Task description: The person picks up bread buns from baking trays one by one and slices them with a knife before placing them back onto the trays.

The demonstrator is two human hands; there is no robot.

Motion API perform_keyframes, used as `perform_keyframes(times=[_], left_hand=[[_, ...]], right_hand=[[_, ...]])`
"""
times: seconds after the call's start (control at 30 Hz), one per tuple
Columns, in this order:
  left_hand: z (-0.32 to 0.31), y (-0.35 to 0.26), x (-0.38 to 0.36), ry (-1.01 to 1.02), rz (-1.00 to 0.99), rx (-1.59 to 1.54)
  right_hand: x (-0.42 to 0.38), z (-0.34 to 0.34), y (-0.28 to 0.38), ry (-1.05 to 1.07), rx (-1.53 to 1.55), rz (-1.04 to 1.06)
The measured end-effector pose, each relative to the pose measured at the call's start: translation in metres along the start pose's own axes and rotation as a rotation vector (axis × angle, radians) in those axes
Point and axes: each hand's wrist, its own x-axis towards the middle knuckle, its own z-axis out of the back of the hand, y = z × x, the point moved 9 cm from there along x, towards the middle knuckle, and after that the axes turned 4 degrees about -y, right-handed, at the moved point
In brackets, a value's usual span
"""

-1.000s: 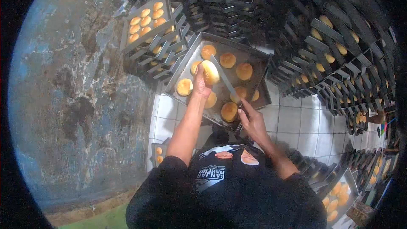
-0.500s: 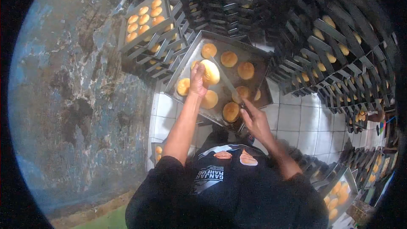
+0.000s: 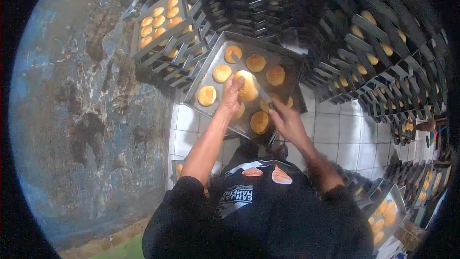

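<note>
In my left hand (image 3: 232, 98) is a round golden bun (image 3: 247, 86), held above a metal tray (image 3: 194, 97). My right hand (image 3: 289, 121) grips the handle of a long knife (image 3: 263, 94), whose blade runs up and left beside the held bun, partly behind it. Several browned buns lie spaced out on the tray, among them one bun (image 3: 207, 95) at the left with a pale edge and another (image 3: 259, 123) near my right hand. Part of the tray is hidden under my hands.
Stacked trays of buns (image 3: 159, 21) stand at the upper left beside a worn wall (image 3: 86, 115). Tall stacks of dark trays (image 3: 383, 57) with buns fill the right. Another tray of buns (image 3: 387, 216) is at the lower right, over white floor tiles (image 3: 348, 132).
My left hand and its bun have moved right and slightly down, closer to my right hand, uncovering a bun on the tray. My right hand has shifted slightly right and up with the knife.
</note>
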Motion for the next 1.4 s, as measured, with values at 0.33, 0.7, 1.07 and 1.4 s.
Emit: perform_keyframes(times=[0.33, 0.7, 1.07, 1.4], left_hand=[[0.009, 0.002, 0.003, 0.036, 0.007, 0.048], [0.003, -0.002, 0.0, 0.081, 0.047, 0.084], [0.031, 0.008, 0.017, -0.045, 0.047, 0.027], [0.051, 0.049, 0.039, -0.341, 0.088, 0.005]], right_hand=[[-0.01, 0.005, -0.003, 0.089, 0.006, 0.009], [-0.027, 0.004, -0.024, 0.147, 0.0, -0.057], [-0.035, -0.014, -0.039, 0.161, 0.051, -0.177], [-0.04, -0.044, -0.074, 0.062, 0.047, -0.243]])
